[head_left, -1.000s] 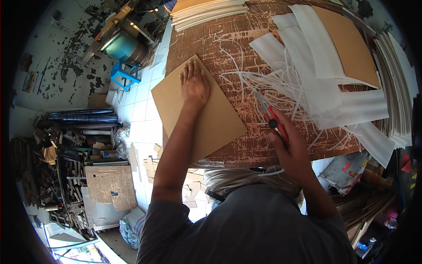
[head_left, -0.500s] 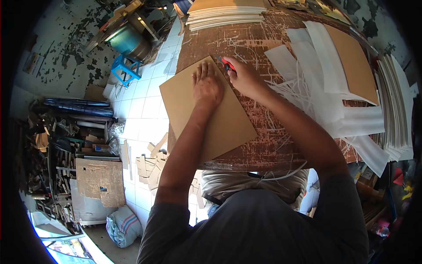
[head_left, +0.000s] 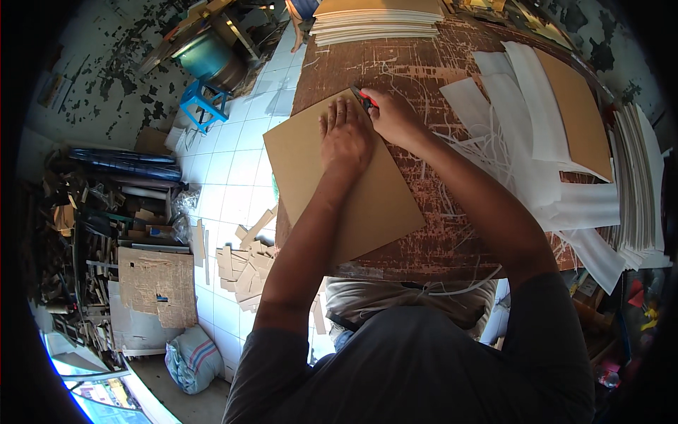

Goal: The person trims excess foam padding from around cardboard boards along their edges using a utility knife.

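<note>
A brown rectangular board (head_left: 374, 205) lies at a slant on the scratched brown worktable (head_left: 367, 67). My left hand (head_left: 346, 138) presses flat on its upper part, fingers stretched out. In my right hand (head_left: 394, 116) is a red and black utility knife (head_left: 366, 99), its tip at the board's far corner along the right edge. The fingers wrap round the handle. Whether the blade touches the board I cannot make out. Thin white strips (head_left: 487, 155) lie tangled on the table right of my right forearm.
White foam sheets (head_left: 526, 106) and another brown board (head_left: 575, 106) lie at the right, beside a stack of white-edged sheets (head_left: 639, 184). A stack of boards (head_left: 378, 25) stands at the far edge. Cardboard offcuts (head_left: 247, 272) litter the tiled floor at left, with a blue stool (head_left: 203, 102) beyond.
The knife in my right hand has come closer to the board's far corner and now meets its edge. My left hand stays flat on the board. The whole view has shifted slightly.
</note>
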Motion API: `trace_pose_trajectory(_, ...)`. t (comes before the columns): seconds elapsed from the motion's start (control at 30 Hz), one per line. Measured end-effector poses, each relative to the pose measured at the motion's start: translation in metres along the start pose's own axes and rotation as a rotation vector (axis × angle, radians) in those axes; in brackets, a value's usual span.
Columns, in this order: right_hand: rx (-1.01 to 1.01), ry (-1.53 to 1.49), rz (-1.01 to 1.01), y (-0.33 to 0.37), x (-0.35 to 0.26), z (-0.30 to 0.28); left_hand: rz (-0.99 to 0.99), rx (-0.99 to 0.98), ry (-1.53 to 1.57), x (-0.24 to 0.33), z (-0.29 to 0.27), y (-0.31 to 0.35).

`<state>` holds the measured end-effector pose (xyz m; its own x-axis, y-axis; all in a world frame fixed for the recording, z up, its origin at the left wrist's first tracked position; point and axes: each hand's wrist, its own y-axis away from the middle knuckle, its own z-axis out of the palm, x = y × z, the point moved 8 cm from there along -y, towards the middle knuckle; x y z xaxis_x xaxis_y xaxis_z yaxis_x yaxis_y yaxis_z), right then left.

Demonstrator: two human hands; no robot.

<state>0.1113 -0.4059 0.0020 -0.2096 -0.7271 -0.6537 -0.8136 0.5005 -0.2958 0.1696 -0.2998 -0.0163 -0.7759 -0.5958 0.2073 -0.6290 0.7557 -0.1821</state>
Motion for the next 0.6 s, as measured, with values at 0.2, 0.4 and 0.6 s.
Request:
trace_pose_trajectory(0.2,-0.016,-0.011,-0.058,0.004,-0.003,-0.006,0.001,-0.013,-0.006,0.003,-0.001,-0.001)
trace_pose_trajectory(0.4,-0.036,-0.024,-0.063,0.024,-0.009,-0.016,0.006,-0.018,-0.012,0.002,0.000,0.001)
trace_pose_trajectory(0.6,-0.123,-0.013,-0.004,0.050,-0.021,-0.024,0.003,-0.015,-0.005,0.002,0.000,0.000)
